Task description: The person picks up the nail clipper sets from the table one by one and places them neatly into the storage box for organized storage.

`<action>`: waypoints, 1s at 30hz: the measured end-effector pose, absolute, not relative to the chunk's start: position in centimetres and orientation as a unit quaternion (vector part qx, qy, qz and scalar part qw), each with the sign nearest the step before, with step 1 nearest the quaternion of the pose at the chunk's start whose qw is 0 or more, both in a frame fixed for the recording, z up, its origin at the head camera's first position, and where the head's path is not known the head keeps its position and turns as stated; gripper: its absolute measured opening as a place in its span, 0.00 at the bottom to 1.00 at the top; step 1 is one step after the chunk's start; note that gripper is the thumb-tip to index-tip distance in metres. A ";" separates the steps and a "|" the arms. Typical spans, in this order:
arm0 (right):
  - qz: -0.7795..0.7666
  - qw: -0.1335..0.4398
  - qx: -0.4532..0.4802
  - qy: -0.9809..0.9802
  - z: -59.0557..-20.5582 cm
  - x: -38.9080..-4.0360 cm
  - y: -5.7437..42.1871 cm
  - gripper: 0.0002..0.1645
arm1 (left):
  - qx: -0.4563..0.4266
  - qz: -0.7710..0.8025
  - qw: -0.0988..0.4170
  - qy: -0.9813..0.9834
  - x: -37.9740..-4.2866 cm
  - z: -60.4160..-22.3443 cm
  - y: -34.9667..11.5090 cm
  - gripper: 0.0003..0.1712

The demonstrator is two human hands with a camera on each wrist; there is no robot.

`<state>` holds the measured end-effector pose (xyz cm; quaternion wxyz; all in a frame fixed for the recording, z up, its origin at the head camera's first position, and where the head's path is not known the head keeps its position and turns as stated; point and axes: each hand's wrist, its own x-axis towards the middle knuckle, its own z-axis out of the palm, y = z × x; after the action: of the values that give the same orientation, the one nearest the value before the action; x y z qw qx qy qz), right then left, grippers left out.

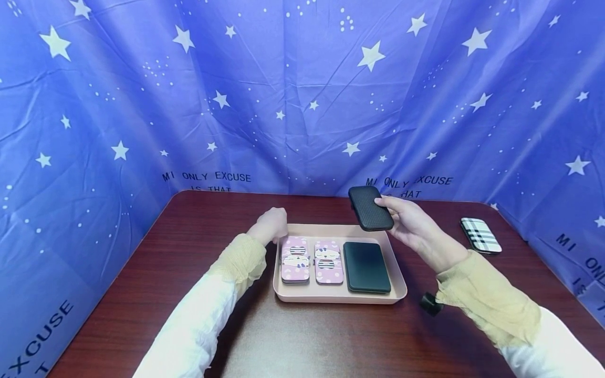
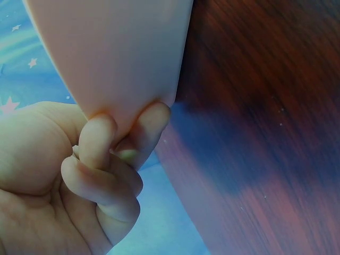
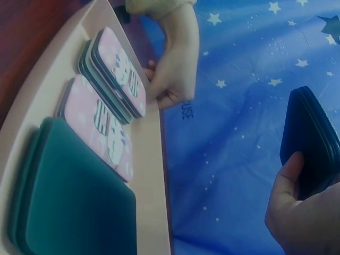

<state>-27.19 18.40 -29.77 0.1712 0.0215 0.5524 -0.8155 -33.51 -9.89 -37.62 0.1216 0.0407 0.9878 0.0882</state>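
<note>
My left hand (image 1: 271, 226) pinches the far left corner of a beige tray (image 1: 337, 300); in the left wrist view its thumb and curled fingers grip the tray wall (image 2: 122, 58). Above the tray's far right corner, my right hand (image 1: 418, 228) holds a black textured case (image 1: 371, 209), the thumb on its upper face. Inside the tray, two pink cat-print cases (image 1: 295, 272) lie side by side at left and middle. The leftmost looks stacked on another flat case (image 3: 109, 93). A dark green case (image 1: 367, 268) fills the right part.
On the table's right side lies a plaid black-and-white case (image 1: 481, 235). A small black object (image 1: 430, 304) shows by the right wrist. Brown wooden table (image 1: 302, 336) surrounds the tray, and a blue star-print curtain (image 1: 283, 79) hangs behind it.
</note>
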 end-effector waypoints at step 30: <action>-0.772 0.202 -0.003 0.603 -34.7 -26.1 14.2 0.23 | 0.035 0.095 0.129 0.986 -33.7 -37.6 -9.8 0.09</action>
<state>-26.14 14.23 -34.67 0.2017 -0.0032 0.6030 -0.7718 -33.68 -9.81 -37.55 0.1292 0.0347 0.9865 0.0948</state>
